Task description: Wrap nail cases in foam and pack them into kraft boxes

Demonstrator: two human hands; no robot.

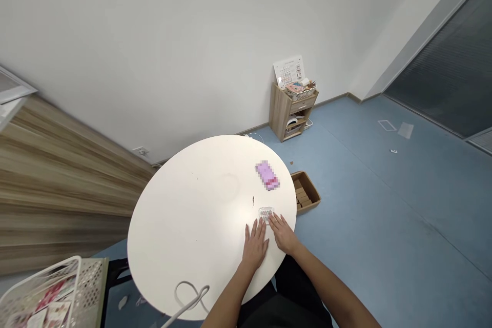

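One small pack (265, 210), left hand (254, 249) and right hand (284, 236) covering part, contents unclear

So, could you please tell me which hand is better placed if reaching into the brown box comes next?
Probably the right hand, being nearer the brown box beyond the right edge of the white table; the left hand would have to cross over.

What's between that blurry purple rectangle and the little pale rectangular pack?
The head view shows bare white round tabletop between the rectangle and pack; a tiny dark thing lies off to the left.
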